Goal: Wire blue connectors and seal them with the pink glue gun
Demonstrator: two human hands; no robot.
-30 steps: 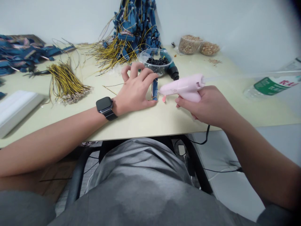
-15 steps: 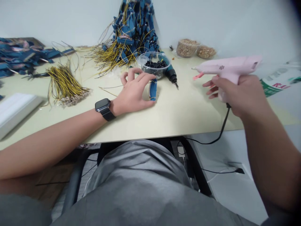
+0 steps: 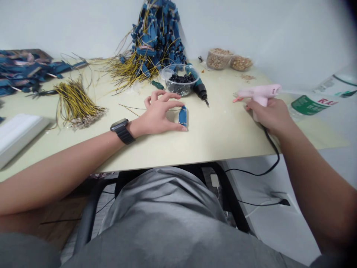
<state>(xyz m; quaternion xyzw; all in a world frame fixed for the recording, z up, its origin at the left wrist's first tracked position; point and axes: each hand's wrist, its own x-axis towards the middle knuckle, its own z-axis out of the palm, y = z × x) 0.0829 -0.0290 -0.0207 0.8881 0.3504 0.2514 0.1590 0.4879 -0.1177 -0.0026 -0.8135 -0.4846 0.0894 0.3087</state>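
My left hand [image 3: 158,116] rests on the table, its thumb and index finger at the two ends of a small blue plastic part [image 3: 182,116] with thin wires. The part lies between those fingertips, and the other fingers are spread and curved. Off to the right, my right hand [image 3: 272,116] is wrapped round the handle of a pink hot glue gun [image 3: 260,91]. The gun's nozzle and pinkish-red stand point left, low over the table and apart from the blue part. A black cord hangs from its handle.
Behind my left hand stands a clear tub [image 3: 181,82] of small black pieces, beside a teal-and-black power screwdriver [image 3: 199,87]. Blue parts with wires [image 3: 156,41] are heaped at the back. A yellow-black wire bundle [image 3: 76,98] lies left, a green-labelled bottle [image 3: 311,105] right.
My right hand has lowered the glue gun and carried it slightly away, towards the table at right. My left hand stays at the blue part, which now looks more tilted.
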